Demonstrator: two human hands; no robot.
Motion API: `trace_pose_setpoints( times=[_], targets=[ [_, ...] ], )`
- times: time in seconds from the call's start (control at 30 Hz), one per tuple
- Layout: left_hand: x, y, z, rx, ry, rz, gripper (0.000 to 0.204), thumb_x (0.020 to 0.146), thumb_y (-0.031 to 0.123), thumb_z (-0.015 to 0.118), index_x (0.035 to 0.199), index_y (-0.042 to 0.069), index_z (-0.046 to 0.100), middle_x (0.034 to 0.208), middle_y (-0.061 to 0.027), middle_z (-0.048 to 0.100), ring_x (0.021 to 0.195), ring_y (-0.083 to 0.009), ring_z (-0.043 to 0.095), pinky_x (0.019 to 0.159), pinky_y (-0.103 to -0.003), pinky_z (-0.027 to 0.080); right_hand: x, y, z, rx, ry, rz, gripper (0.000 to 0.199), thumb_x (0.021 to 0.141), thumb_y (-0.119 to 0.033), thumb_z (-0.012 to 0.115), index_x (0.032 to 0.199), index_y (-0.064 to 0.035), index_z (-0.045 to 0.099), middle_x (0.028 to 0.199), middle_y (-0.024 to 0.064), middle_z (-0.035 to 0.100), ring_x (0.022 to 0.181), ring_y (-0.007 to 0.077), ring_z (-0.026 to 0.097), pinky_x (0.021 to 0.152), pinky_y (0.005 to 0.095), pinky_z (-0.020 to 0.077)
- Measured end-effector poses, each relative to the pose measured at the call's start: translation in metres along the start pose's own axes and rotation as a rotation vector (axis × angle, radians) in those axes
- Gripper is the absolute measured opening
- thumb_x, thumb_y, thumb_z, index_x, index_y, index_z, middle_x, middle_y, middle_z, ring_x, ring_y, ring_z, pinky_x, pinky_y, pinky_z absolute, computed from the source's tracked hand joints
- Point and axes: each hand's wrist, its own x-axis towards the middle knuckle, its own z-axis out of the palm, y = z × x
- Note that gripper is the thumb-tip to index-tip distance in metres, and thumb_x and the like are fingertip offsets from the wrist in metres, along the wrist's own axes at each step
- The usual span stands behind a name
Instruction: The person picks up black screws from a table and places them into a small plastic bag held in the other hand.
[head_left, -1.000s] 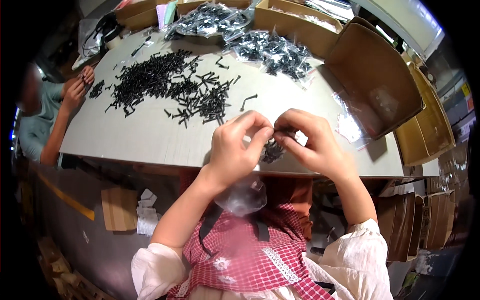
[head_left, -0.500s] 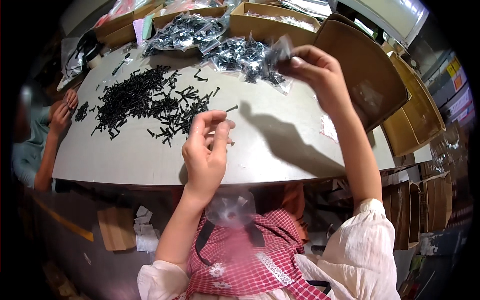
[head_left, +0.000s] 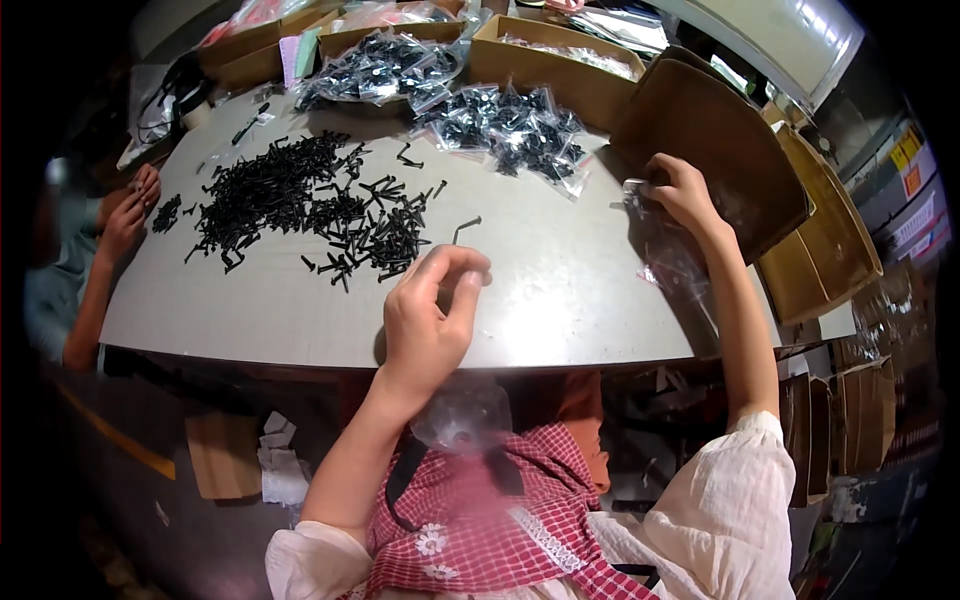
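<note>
My left hand (head_left: 430,315) is raised over the near middle of the table, fingers curled toward the thumb; what they hold, if anything, is hidden. Just beyond its fingertips a single black screw (head_left: 468,226) shows. To the left spreads a big heap of black screws (head_left: 262,195), with looser ones on its near side. My right hand (head_left: 685,195) is at the table's right side, its fingers pinched at the edge of a clear plastic bag (head_left: 672,250). Filled clear bags of black parts (head_left: 510,130) lie in a pile at the back middle.
More filled bags are heaped in a bowl-like container (head_left: 385,75) at the back. Behind stands a cardboard box (head_left: 550,58) of clear bags. Large open cartons (head_left: 715,150) flank the right edge. At the far left, another person's hands (head_left: 130,210) are beside a small screw pile (head_left: 168,215).
My right hand has moved right and nearer, from the filled-bag pile to the clear bags. The small filled bag it held has left its fingers. My left hand stays nearly in place.
</note>
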Motion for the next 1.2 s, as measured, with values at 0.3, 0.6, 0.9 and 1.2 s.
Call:
trace_pose_setpoints(
  times=[0.3,0.6,0.9,1.2],
  targets=[
    [0.003,0.011,0.001,0.184,0.033,0.181,0.036,0.094,0.014,0.077,0.125,0.002,0.066,0.125,-0.0102,0.068,0.108,-0.0204,0.066,0.09,-0.034,0.056,-0.058,-0.123,0.011,1.024,-0.291,0.054,0.016,0.093,-0.003,0.077,0.102,-0.0006,0.064,0.09,0.0049,0.07,0.082,0.0129,0.069,0.076,0.0279,0.0558],
    [-0.014,0.028,-0.009,-0.156,-0.072,-0.085,0.01,0.1,0.006,0.07,0.105,-0.002,0.073,0.091,-0.0023,0.074,0.082,-0.0075,0.067,0.076,-0.025,0.054,-0.082,-0.187,0.026,0.913,-0.562,-0.051,0.018,0.1,-0.01,0.075,0.112,0.0025,0.071,0.099,0.0028,0.073,0.092,0.0098,0.068,0.084,0.027,0.0568],
    [0.001,0.021,-0.036,0.201,0.139,0.122,0.014,0.096,0.014,0.073,0.104,0.003,0.073,0.09,-0.0107,0.076,0.077,-0.023,0.072,0.067,-0.035,0.056,-0.05,-0.196,0.041,0.999,-0.798,0.009,0.015,0.095,-0.01,0.078,0.101,0.0033,0.075,0.086,0.0035,0.073,0.077,0.0103,0.067,0.072,0.0261,0.0546],
    [-0.001,0.051,-0.023,0.062,0.005,-0.092,0.021,0.095,0.02,0.08,0.102,0.001,0.073,0.091,-0.0113,0.078,0.073,-0.014,0.073,0.061,-0.029,0.055,-0.071,-0.193,0.059,0.819,-0.309,-0.306,0.015,0.089,-0.011,0.079,0.095,0.0008,0.071,0.081,0.0074,0.07,0.072,0.019,0.068,0.065,0.0328,0.0522]
  ],
)
